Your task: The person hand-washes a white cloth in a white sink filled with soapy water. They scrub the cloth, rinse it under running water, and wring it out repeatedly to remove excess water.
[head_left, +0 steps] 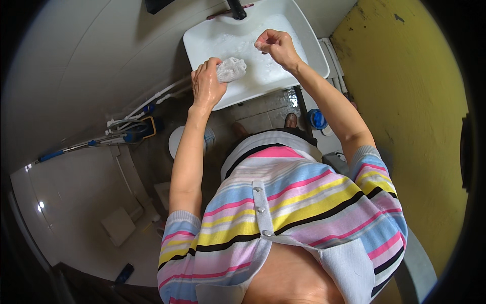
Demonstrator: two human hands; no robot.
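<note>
A white sink (202, 43) with suds on its bottom lies in front of me. At its left side my left hand (206, 83) is closed around a crumpled, wet white cloth (232, 70), which bulges out to the right of my fingers. Over the sink's right half hovers my right hand (277, 44), its fingers bent and pinched together. Something small and whitish shows at those fingertips, too small to make out. A black faucet (236, 9) stands at the sink's far edge, above and left of my right hand.
Below the sink, a white bucket (177, 141) stands on the left and a blue container (317, 119) on the right. A blue-handled mop (81, 148) leans at the left wall. White pipes (152, 100) run along that wall. A yellow wall (405, 91) rises on the right.
</note>
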